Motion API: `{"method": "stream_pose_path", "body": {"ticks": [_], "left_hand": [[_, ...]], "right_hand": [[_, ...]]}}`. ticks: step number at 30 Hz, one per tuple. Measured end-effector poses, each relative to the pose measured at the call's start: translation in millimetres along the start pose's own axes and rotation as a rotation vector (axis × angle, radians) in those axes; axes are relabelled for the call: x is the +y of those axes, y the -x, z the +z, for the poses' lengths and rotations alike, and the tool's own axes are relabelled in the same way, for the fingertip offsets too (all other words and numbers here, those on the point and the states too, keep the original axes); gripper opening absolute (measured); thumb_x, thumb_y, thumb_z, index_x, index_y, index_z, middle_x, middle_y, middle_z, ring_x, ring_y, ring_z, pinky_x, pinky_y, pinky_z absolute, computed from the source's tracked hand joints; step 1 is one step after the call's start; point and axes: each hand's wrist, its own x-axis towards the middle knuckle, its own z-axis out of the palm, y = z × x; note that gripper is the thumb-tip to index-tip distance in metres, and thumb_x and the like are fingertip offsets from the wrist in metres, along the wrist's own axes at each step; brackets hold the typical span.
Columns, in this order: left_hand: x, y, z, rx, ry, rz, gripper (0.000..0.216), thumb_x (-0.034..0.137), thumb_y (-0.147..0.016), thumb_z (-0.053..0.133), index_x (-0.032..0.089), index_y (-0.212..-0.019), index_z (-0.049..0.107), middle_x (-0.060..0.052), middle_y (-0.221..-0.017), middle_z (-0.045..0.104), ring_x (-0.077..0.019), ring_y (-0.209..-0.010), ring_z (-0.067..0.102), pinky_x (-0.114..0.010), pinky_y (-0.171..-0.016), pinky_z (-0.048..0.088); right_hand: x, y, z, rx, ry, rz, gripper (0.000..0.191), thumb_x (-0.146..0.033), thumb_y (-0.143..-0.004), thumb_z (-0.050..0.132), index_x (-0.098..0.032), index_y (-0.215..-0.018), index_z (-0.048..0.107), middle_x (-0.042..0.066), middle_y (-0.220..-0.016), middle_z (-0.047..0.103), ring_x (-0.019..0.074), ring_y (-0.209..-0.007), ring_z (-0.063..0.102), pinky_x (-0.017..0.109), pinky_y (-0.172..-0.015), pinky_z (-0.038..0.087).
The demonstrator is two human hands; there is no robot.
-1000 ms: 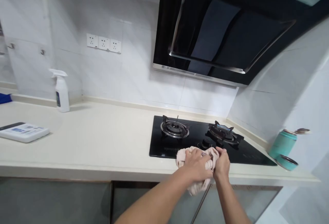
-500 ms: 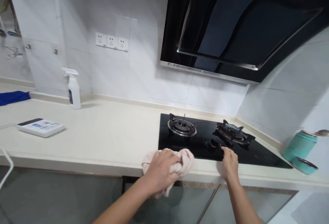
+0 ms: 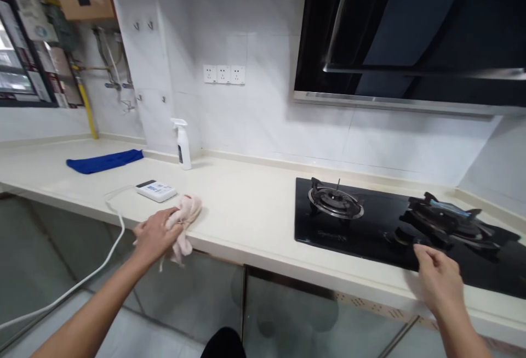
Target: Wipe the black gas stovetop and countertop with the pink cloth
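My left hand (image 3: 158, 233) grips a crumpled pale pink cloth (image 3: 187, 211) at the counter's front edge. Part of the cloth lies on the countertop (image 3: 246, 207), and a loose end hangs over the edge. Just behind it sits a white flat device (image 3: 156, 190) with a cord. Far to the right, my right hand (image 3: 440, 278) is over the front edge of the black gas stove (image 3: 349, 244), fingers curled in with the thumb against them. Whatever they hold, if anything, is hidden. A stove knob (image 3: 400, 236) is close by its fingertips; contact cannot be made out.
Against the back wall stands a white spray bottle (image 3: 183, 147), and a blue cloth (image 3: 104, 161) lies at the left. A white cord (image 3: 110, 254) droops off the counter. The black range hood (image 3: 394, 34) overhangs the burners (image 3: 336, 202).
My left hand has carried the pink cloth leftward along the counter edge, from beside the stove to near the white device. The view has turned left. My right hand remains near the knob.
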Motion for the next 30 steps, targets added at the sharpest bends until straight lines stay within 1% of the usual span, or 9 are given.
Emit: {"method": "stream_pose_path", "body": {"ticks": [2,5,9,13,15,19,24,27,30], "left_hand": [[-14.7,-1.7,-1.2,0.097,-0.022,-0.079,0.050,0.038,-0.081,0.050,0.013,-0.122,0.062,-0.013,-0.125,0.069,-0.0333,-0.122,0.058,-0.047,-0.105,0.043],[-8.6,6.5,10.0,0.213,-0.010,-0.105,0.051,0.042,-0.085,0.048,0.009,-0.122,0.059,-0.020,-0.126,0.063,-0.0363,-0.124,0.055,-0.050,-0.108,0.042],[38.7,41.3,45.5,0.326,0.054,-0.020,0.044,0.042,-0.085,0.047,0.015,-0.119,0.055,-0.019,-0.126,0.060,-0.0366,-0.129,0.051,-0.055,-0.116,0.036],[110.0,101.7,88.5,0.355,0.165,0.068,0.042,0.038,-0.087,0.049,0.023,-0.126,0.050,-0.017,-0.138,0.052,-0.0378,-0.139,0.042,-0.063,-0.117,0.033],[150.8,135.8,107.2,0.290,0.216,0.167,0.044,0.035,-0.087,0.051,0.022,-0.129,0.051,-0.018,-0.142,0.050,-0.0389,-0.141,0.039,-0.064,-0.116,0.032],[227.3,193.0,136.0,-0.059,0.290,0.478,0.045,0.037,-0.085,0.062,0.029,-0.130,0.061,-0.015,-0.149,0.049,-0.0404,-0.142,0.039,-0.063,-0.115,0.031],[276.7,235.2,161.6,-0.358,0.550,0.882,0.044,0.047,-0.082,0.071,0.033,-0.123,0.065,-0.012,-0.135,0.061,-0.0331,-0.122,0.055,-0.051,-0.103,0.047],[280.3,241.4,160.6,-0.342,0.692,1.005,0.041,0.042,-0.078,0.074,0.027,-0.116,0.065,-0.014,-0.119,0.066,-0.0285,-0.104,0.063,-0.043,-0.088,0.054],[282.6,219.6,131.1,-0.209,0.791,1.029,0.040,0.037,-0.080,0.069,0.027,-0.118,0.062,-0.014,-0.124,0.064,-0.0305,-0.109,0.063,-0.047,-0.092,0.055]], "right_hand": [[-1.9,2.0,0.8,0.009,-0.015,-0.010,0.050,-0.063,-0.079,0.051,-0.021,-0.096,0.071,0.016,-0.108,0.061,0.0326,-0.097,0.062,0.048,-0.093,0.046],[-4.4,3.8,2.7,0.010,-0.021,-0.001,0.049,-0.063,-0.078,0.052,-0.022,-0.095,0.071,0.015,-0.107,0.061,0.0315,-0.093,0.062,0.049,-0.092,0.047],[-4.2,2.6,5.5,-0.014,-0.019,-0.001,0.046,-0.064,-0.076,0.052,-0.025,-0.092,0.070,0.014,-0.106,0.063,0.0335,-0.099,0.062,0.050,-0.093,0.047],[-2.3,0.1,7.8,-0.032,-0.004,-0.042,0.044,-0.064,-0.073,0.050,-0.027,-0.087,0.070,0.014,-0.105,0.066,0.0376,-0.112,0.058,0.052,-0.096,0.046],[-1.6,-1.3,8.6,-0.037,0.015,-0.057,0.046,-0.065,-0.073,0.049,-0.026,-0.086,0.070,0.014,-0.104,0.066,0.0376,-0.109,0.058,0.053,-0.096,0.046],[-1.2,-4.0,9.8,-0.062,0.049,-0.086,0.049,-0.065,-0.070,0.048,-0.024,-0.083,0.071,0.014,-0.099,0.066,0.0367,-0.105,0.058,0.053,-0.096,0.045],[-7.9,-3.1,10.0,-0.060,-0.036,-0.128,0.047,-0.064,-0.067,0.050,-0.024,-0.079,0.070,0.014,-0.097,0.069,0.0332,-0.099,0.059,0.048,-0.097,0.045],[-16.3,1.2,9.2,-0.080,-0.091,-0.141,0.049,-0.067,-0.069,0.049,-0.024,-0.077,0.069,0.013,-0.092,0.069,0.0309,-0.094,0.059,0.045,-0.093,0.046],[-22.9,5.9,9.8,-0.077,-0.109,-0.139,0.049,-0.066,-0.075,0.047,-0.024,-0.079,0.069,0.010,-0.093,0.067,0.0277,-0.090,0.059,0.042,-0.090,0.046]]}}
